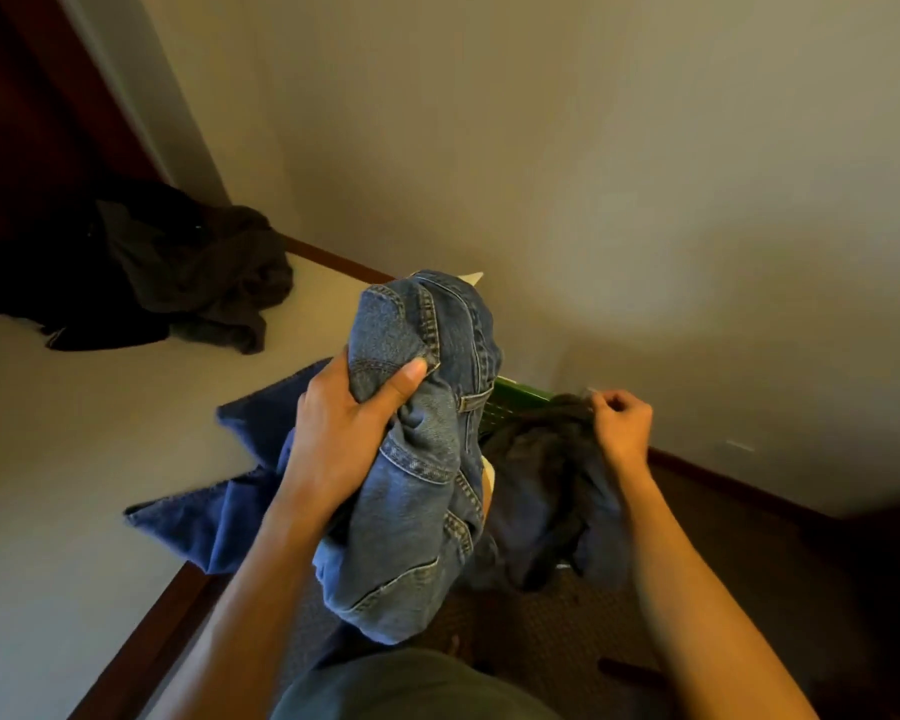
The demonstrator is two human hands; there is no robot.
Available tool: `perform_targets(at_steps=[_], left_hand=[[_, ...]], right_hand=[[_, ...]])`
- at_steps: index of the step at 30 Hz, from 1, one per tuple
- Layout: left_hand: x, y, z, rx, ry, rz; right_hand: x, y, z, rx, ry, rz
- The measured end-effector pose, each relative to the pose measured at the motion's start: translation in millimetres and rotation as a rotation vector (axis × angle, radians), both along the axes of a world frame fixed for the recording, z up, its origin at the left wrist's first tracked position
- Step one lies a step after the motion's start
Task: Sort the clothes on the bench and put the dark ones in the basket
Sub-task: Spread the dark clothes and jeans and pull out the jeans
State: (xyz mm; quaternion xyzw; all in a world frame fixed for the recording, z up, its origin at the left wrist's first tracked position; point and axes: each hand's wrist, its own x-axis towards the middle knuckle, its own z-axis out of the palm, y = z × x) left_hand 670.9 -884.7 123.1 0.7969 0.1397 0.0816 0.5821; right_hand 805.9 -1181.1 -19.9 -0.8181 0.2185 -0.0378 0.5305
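A bunched pair of blue jeans (427, 459) is gripped by the left hand (349, 413), whose fingers are wrapped into the denim with the thumb pressed across a fold near the top of the bundle. The jeans are held up in the air, above the near edge of the pale surface (74, 459) and just left of the green basket (520, 400), of which only a strip of the far rim is seen. A dark grey garment (546, 480) is draped over the basket and hangs down its near side. Its upper edge is pinched by the right hand (622, 423), the fingers being curled tightly at the cloth near the basket's far rim. A darker blue cloth (230, 491) is spread on the surface behind the left forearm, partly hidden by the arm and the jeans. Farther off, at the far left end of the surface, a heap of dark clothes (178, 272) is left lying, well apart from both hands. A small white item (473, 278) is glimpsed just behind the top of the jeans; what it is cannot be told.
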Motion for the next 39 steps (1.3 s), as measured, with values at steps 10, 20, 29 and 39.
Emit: perform_targets(at_steps=[10, 20, 29, 39], left_hand=[[131, -51, -64, -0.05, 0.103, -0.237], [126, -50, -208, 0.038, 0.884, -0.702], [121, -13, -249, 0.051, 0.981, -0.71], [147, -6, -307, 0.136, 0.929, -0.591]], right_hand=[[-61, -6, -52, 0.131, 0.173, -0.223], [-116, -4, -66, 0.178, 0.283, -0.416], [-139, 29, -112, 0.221, 0.426, -0.39], [-63, 71, -145, 0.252, 0.698, 0.001]])
